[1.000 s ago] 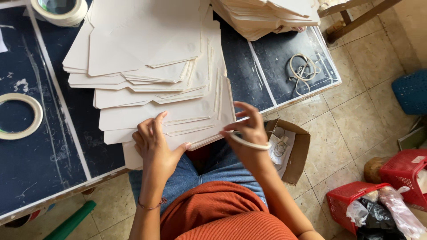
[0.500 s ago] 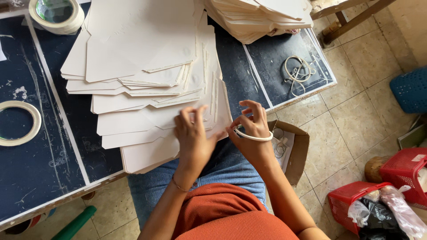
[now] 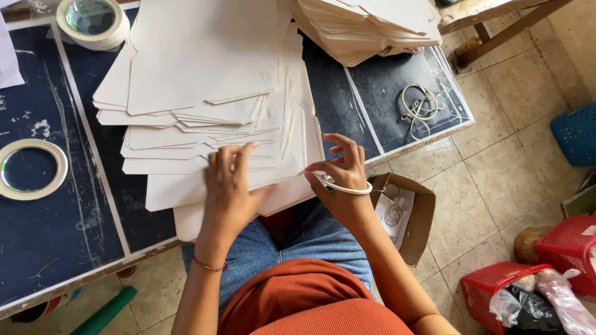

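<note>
A fanned stack of white card sheets [image 3: 205,105] lies on the dark blue table [image 3: 68,223], its near edge hanging over my lap. My left hand [image 3: 230,186] lies flat on the lowest sheets, fingers spread, pressing them. My right hand [image 3: 341,170] pinches the stack's right near corner with thumb and forefinger. A thin white tape ring [image 3: 347,188] hangs around that hand by the wrist.
Two tape rolls sit on the table, one at the far left [image 3: 31,169] and one at the top [image 3: 93,22]. A second card pile [image 3: 372,28] and loose rubber bands [image 3: 419,102] lie right. An open carton [image 3: 406,214], red baskets [image 3: 568,248] and a green pole [image 3: 102,310] stand on the tiled floor.
My left hand slid right across the bottom sheets, then came back left and settled flat. The right hand stayed at the stack's corner. The view shifted slightly.
</note>
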